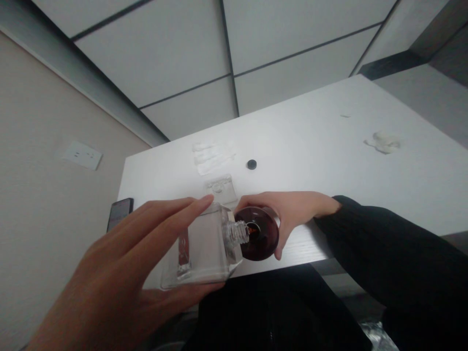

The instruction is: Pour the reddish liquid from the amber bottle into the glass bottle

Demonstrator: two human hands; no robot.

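Note:
My left hand (pixel 146 263) is wrapped round a clear square glass bottle (pixel 208 243), tipped on its side with its threaded neck pointing right. That neck rests at the mouth of a dark reddish-brown round bottle (pixel 261 239), seen from above. Around the brown bottle my right hand (pixel 281 209) is closed, its fingers partly hidden behind it. Whether liquid runs between the two I cannot tell. Just beyond them a small clear flat piece (pixel 221 189) lies on the white table (pixel 303 146), and a black cap (pixel 252 164) sits farther back.
Several thin white strips or sticks (pixel 210 157) lie toward the back. A phone (pixel 120 212) is at the table's left edge, below a wall socket (pixel 83 155). Crumpled whitish material (pixel 383 143) lies to the right. White panels (pixel 183 53) rise behind the table.

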